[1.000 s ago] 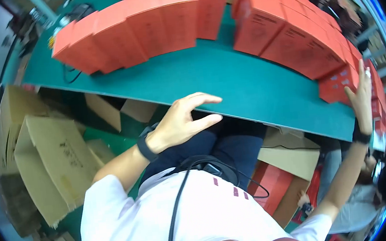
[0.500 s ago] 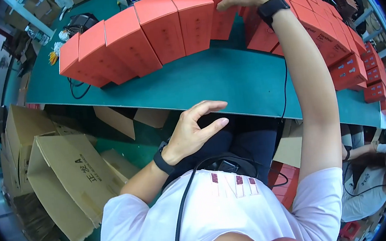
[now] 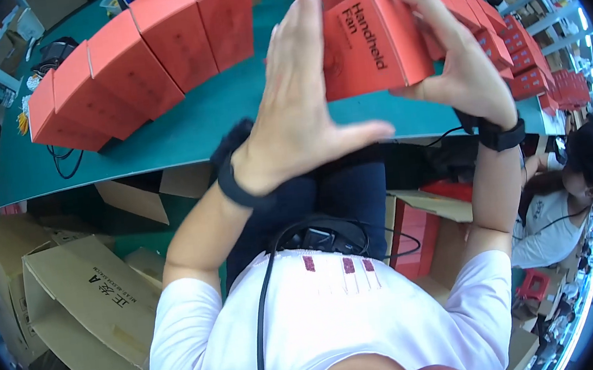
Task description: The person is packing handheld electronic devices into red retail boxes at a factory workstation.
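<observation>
- An orange-red carton (image 3: 372, 43) is held over the green table (image 3: 224, 113) by the person's right hand (image 3: 469, 73), fingers across its top, thumb at its lower edge.
- The left hand (image 3: 292, 113) is open, fingers straight, at the carton's left end; from here I can't tell whether they touch.
- The carton looks light, stiff and smooth, perhaps slippery; corners could dent. Opposite end faces seem the surest hold.
</observation>
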Motion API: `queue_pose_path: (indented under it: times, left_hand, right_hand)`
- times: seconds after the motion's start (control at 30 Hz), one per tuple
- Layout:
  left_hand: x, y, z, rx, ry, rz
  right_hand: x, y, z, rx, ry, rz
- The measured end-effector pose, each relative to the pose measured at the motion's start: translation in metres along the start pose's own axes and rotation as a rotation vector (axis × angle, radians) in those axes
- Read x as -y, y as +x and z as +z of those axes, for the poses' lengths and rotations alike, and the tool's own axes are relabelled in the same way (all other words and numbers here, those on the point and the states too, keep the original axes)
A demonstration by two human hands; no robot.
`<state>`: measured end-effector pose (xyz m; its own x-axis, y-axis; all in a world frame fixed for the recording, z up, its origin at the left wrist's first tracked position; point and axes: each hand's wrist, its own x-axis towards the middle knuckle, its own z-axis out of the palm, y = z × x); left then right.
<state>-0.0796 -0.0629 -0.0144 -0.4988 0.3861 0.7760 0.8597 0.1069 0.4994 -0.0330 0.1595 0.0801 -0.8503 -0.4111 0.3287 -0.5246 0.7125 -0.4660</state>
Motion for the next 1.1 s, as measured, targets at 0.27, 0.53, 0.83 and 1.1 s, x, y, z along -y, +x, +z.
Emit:
queue_pose_path:
  times: [0.27,0.53,0.83,1.1]
  left_hand:
    - [0.007,0.007,0.043,0.344,-0.137,-0.047]
    - [-0.019,0.001,0.071,0.571,0.180,0.162]
    - [-0.030,0.001,0.091,0.819,0.225,0.289]
    - [-0.037,-0.003,0.102,1.027,0.320,0.333]
  right_hand:
    - [-0.046,-0.098,0.048,-0.244,0.780,0.450]
    - [-0.042,-0.126,0.083,-0.419,0.763,0.625]
    - [-0.045,-0.153,0.095,-0.248,0.545,0.645]
    - [-0.042,-0.184,0.153,-0.616,0.713,0.600]
